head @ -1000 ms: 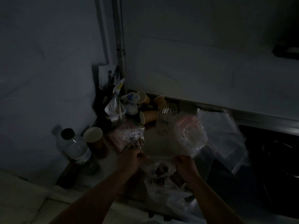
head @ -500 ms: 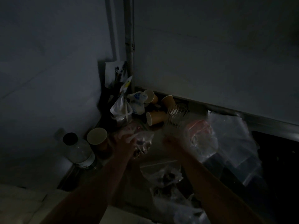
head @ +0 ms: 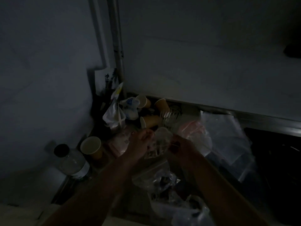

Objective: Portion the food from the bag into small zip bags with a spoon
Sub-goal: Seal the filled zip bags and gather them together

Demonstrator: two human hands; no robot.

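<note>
The scene is very dark. My left hand [head: 140, 144] and my right hand [head: 180, 145] hold a small clear zip bag [head: 160, 142] between them, each pinching one side of its mouth, with dark food in its lower part. Closer to me lies another clear bag with dark food [head: 161, 180], and a larger crumpled plastic bag [head: 187, 211] sits at the near edge. I cannot see a spoon.
A capped bottle [head: 71, 162] and an upright paper cup [head: 91, 146] stand at the left. Tipped paper cups [head: 151, 121] and wrappers [head: 114, 115] crowd the back corner. Clear zip bags [head: 228, 136] lie at the right beside a dark hob [head: 276, 160].
Both hands left the bag of food near me and moved away toward the back. They have come together on a small bag and now hold it up between them.
</note>
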